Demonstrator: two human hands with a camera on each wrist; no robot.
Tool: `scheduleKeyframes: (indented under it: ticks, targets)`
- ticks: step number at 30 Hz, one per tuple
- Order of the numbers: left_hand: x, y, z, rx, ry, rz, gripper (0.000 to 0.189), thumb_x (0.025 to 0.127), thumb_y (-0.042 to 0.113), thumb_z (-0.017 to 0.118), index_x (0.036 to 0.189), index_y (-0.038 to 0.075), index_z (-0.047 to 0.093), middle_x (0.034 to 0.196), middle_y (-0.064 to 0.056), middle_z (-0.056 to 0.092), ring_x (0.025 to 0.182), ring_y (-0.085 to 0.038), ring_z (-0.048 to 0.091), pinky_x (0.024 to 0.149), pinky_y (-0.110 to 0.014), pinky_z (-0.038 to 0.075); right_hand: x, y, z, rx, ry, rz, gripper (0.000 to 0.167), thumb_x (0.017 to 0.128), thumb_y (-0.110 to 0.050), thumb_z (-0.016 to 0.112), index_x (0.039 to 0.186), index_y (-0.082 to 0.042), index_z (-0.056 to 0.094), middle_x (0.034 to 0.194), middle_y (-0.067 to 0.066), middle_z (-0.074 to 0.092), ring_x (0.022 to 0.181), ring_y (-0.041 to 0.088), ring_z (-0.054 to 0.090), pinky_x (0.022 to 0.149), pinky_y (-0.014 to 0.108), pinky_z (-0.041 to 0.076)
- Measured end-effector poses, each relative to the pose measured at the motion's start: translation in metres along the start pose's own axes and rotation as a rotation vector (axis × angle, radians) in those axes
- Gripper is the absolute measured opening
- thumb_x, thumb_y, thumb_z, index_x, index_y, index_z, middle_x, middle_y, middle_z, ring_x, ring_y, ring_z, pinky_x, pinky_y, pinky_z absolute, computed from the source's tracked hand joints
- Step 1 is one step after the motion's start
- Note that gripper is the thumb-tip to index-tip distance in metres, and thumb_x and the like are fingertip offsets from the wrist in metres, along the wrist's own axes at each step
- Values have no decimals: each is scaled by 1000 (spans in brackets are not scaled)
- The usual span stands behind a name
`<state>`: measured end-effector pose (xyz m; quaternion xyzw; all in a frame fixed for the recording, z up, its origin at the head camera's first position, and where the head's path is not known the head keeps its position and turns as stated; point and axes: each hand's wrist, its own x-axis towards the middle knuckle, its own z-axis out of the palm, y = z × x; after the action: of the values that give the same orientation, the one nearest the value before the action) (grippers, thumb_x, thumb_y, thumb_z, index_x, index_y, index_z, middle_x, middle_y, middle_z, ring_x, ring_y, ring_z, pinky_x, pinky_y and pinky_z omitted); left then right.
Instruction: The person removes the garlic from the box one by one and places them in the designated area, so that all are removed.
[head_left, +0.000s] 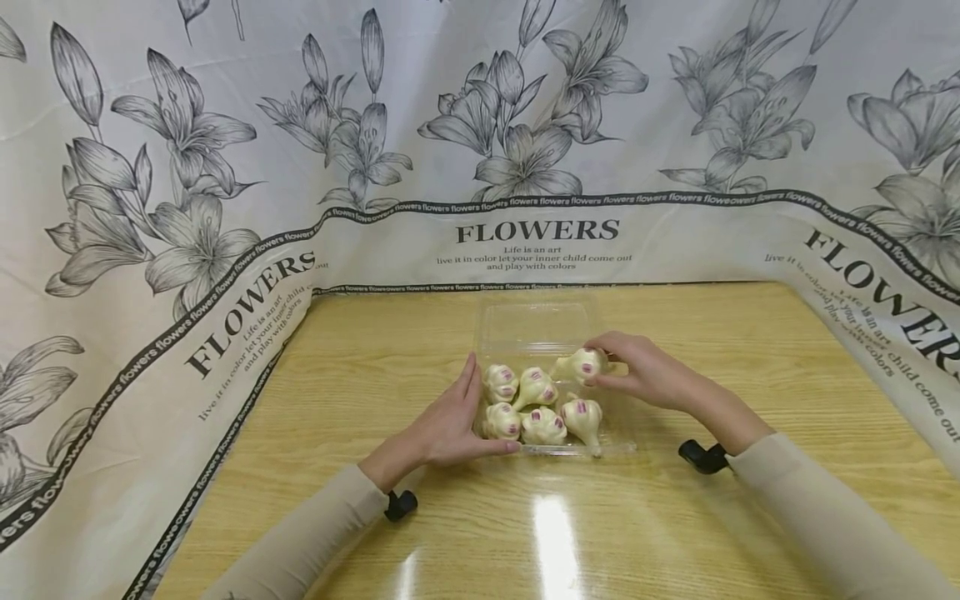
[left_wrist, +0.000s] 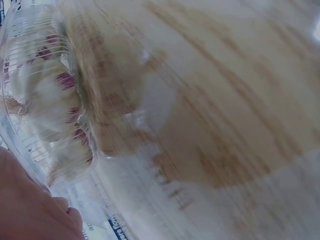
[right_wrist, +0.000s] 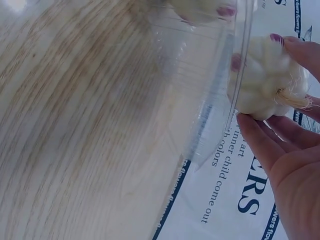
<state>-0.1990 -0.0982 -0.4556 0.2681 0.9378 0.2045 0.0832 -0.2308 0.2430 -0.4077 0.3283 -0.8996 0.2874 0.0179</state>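
A clear plastic clamshell container (head_left: 615, 433) lies on the table with its lid (head_left: 536, 323) folded back. Several garlic bulbs (head_left: 543, 425) with purple marks sit in it, in two rows. My right hand (head_left: 641, 371) grips a garlic bulb (head_left: 587, 364) at the back right of the container. In the right wrist view, fingers and thumb surround this bulb (right_wrist: 265, 80), its roots facing that camera. My left hand (head_left: 450, 421) rests against the container's left side, fingers extended along the wall and thumb along the front edge. The left wrist view shows bulbs (left_wrist: 45, 95) through the ribbed plastic.
The wood-grain table (head_left: 360, 533) reflects light near its front. A white cloth (head_left: 540, 242) printed with flowers and lettering surrounds the back and sides. Black wrist mounts (head_left: 703, 457) hang below both forearms.
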Motion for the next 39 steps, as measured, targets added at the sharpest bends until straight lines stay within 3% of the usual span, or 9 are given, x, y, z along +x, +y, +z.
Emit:
scheduleKeyframes:
  ticks: [11, 30, 39]
  targets:
    - [0, -1, 0, -1, 2, 2, 138, 77, 91, 53, 162, 0, -7, 169, -15, -19, 154, -37, 18, 123, -44, 26, -7, 8, -17, 20, 105, 27, 49, 91, -14, 79, 131, 8, 61, 127, 24, 66, 108, 37, 66, 95, 56, 57]
    - [0, 0, 0, -3, -5, -1, 138, 77, 91, 53, 162, 0, -6, 169, -15, -18, 154, -38, 19, 123, -44, 27, -25, 34, -37, -30, 139, 97, 48, 91, -10, 79, 129, 13, 61, 124, 30, 65, 108, 44, 65, 91, 56, 58]
    - [-2, 0, -1, -11, -3, -3, 137, 78, 89, 55, 162, 0, -6, 169, -15, -18, 154, -38, 18, 123, -45, 26, -19, 46, -38, -25, 161, 199, 50, 96, -17, 75, 130, 15, 58, 125, 36, 62, 111, 52, 62, 92, 62, 56]
